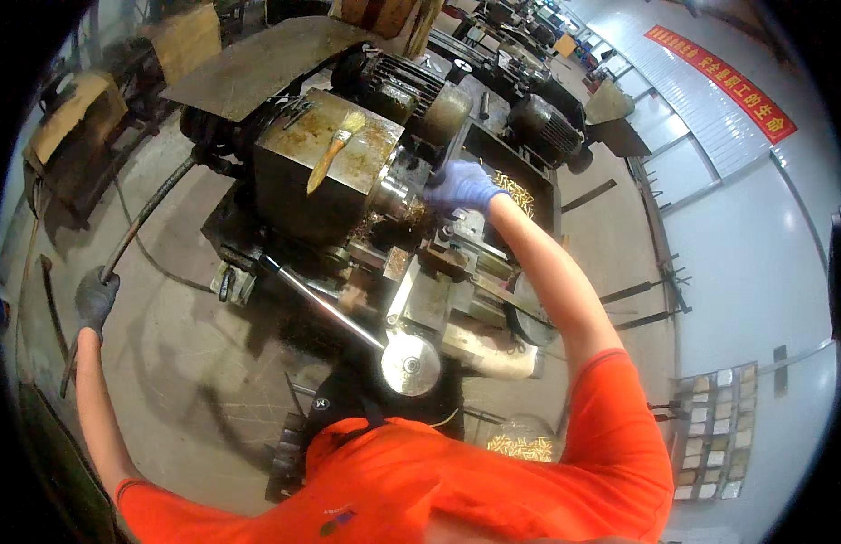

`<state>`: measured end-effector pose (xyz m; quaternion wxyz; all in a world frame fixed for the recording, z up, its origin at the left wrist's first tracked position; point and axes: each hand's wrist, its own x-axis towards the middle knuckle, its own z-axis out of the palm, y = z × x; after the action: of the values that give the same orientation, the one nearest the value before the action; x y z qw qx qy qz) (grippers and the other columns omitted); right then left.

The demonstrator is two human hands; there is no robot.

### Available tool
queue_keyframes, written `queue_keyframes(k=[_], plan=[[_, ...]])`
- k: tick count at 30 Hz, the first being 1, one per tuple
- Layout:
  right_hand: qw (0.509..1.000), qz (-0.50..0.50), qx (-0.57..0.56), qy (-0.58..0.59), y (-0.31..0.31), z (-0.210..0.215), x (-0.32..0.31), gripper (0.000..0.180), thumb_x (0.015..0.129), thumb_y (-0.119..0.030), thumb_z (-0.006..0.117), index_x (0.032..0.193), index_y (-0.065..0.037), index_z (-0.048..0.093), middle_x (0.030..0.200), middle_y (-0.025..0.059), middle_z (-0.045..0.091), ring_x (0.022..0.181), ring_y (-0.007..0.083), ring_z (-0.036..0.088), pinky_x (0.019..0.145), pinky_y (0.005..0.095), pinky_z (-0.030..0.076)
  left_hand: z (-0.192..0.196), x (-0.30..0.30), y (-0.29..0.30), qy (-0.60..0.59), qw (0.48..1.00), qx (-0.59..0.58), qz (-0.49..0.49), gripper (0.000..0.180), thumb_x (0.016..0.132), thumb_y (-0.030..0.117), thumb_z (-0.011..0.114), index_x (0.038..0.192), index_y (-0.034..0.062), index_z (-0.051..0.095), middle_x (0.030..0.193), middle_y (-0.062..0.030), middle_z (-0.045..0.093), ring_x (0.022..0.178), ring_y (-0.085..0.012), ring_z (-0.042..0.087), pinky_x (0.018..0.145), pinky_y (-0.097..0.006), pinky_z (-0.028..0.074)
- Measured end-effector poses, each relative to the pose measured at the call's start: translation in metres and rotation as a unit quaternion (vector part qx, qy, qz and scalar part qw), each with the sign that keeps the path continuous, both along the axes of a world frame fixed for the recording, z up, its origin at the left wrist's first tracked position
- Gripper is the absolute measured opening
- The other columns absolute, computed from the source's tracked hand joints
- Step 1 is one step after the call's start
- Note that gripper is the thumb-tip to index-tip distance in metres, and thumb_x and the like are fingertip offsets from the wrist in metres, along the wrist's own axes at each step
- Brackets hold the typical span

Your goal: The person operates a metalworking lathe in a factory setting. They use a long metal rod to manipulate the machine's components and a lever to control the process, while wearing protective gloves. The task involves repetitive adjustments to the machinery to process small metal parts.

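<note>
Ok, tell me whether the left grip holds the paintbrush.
No, the paintbrush lies on top of the metal housing, away from the left grip.

Spindle — glossy, bare metal

I monitor an orange short-sleeved shirt with small chest print; left grip, dark grey glove; right grip, lavender-blue glove.

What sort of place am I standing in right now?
Probably a metalworking shop: there's a grimy, lathe-like machine in front of you, a finned motor beyond it, and a heap of small brass-coloured pieces.
</note>
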<state>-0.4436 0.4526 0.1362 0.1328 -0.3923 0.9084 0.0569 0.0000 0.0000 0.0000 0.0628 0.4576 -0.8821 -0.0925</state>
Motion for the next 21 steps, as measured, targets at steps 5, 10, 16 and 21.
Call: queue_keyframes(k=[5,10,16,21], plan=[[0.939,-0.029,-0.331,-0.089,0.004,-0.019,-0.04,0.047,0.075,-0.043,0.068,0.102,-0.005,0.066,0.104,0.0118,0.065,0.095,0.0229,0.062,0.085,0.0307,0.046,0.009,-0.004,0.001,-0.002,1.0,0.014,0.014,0.03,0.078,0.032,0.057,0.098,0.0098,0.063,0.09,-0.0161,0.063,0.086,-0.0341,0.06,0.075,-0.041,0.046],[0.994,-0.066,0.053,0.063,-0.009,-0.021,-0.032,0.069,0.067,-0.064,0.058,0.093,-0.001,0.068,0.095,0.0168,0.066,0.089,0.0278,0.063,0.079,0.0363,0.047,-0.003,0.003,-0.002,0.005,0.999,-0.034,-0.001,0.032,0.078,0.033,0.058,0.101,0.0105,0.063,0.091,-0.0159,0.063,0.086,-0.0341,0.06,0.075,-0.041,0.047],[0.972,-0.075,-0.219,-0.05,-0.022,-0.019,-0.032,0.047,0.076,-0.044,0.065,0.099,-0.003,0.068,0.096,0.0117,0.068,0.093,0.0218,0.062,0.082,0.0331,0.046,-0.008,0.005,-0.007,0.008,0.999,-0.038,0.003,0.031,0.078,0.033,0.057,0.1,0.0117,0.063,0.091,-0.0167,0.063,0.087,-0.0352,0.06,0.074,-0.042,0.047],[0.988,-0.081,-0.112,-0.07,-0.005,-0.023,-0.041,0.049,0.076,-0.047,0.063,0.097,-0.003,0.068,0.095,0.0121,0.068,0.09,0.0232,0.063,0.081,0.0326,0.047,0.017,-0.01,0.014,-0.032,0.999,-0.041,0.008,0.032,0.079,0.034,0.056,0.099,0.0103,0.063,0.092,-0.0174,0.063,0.088,-0.0361,0.059,0.075,-0.043,0.046]])
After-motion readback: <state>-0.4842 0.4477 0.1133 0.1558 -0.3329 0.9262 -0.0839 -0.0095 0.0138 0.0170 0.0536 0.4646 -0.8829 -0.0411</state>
